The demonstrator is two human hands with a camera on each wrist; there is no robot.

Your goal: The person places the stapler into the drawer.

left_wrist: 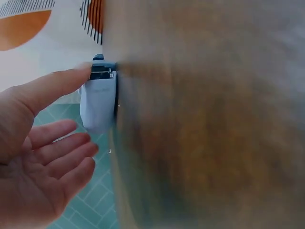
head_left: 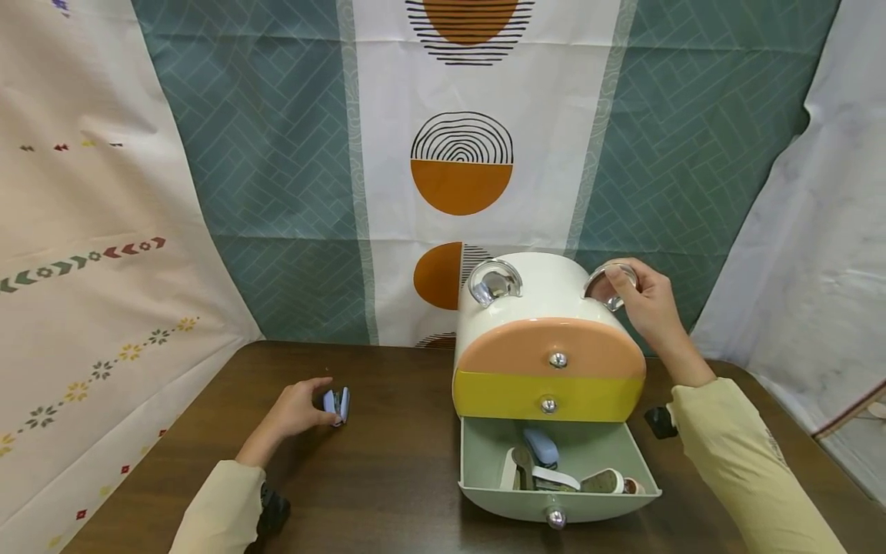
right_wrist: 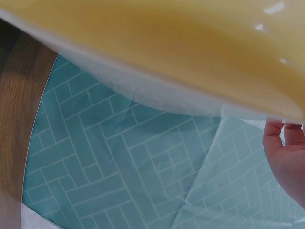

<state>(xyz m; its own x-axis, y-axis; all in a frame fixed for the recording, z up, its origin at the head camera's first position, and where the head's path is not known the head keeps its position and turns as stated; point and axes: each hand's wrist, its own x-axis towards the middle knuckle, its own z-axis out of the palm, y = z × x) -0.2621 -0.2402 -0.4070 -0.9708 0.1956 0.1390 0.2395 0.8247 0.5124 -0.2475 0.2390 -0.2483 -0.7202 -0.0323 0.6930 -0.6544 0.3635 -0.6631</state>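
Note:
My left hand (head_left: 298,408) is beside a small light-blue stapler (head_left: 337,405) standing on the table. In the left wrist view the thumb reaches the dark metal end of the stapler (left_wrist: 99,102), while the other fingers are loosely bent below, apart from it. My right hand (head_left: 647,300) grips the right silver ear-shaped handle (head_left: 612,286) on top of a rounded white drawer box (head_left: 547,285), thumb inside the ring. Only the fingers of the right hand (right_wrist: 288,152) show at the box's edge in the right wrist view.
The sage-green bottom drawer (head_left: 477,454) is pulled out; a blue stapler (head_left: 541,448) and several small white and grey-green items lie inside. Above it, the yellow drawer (head_left: 498,396) and peach drawer (head_left: 505,354) are closed. Patterned curtains (head_left: 277,154) hang behind the brown table (head_left: 388,462).

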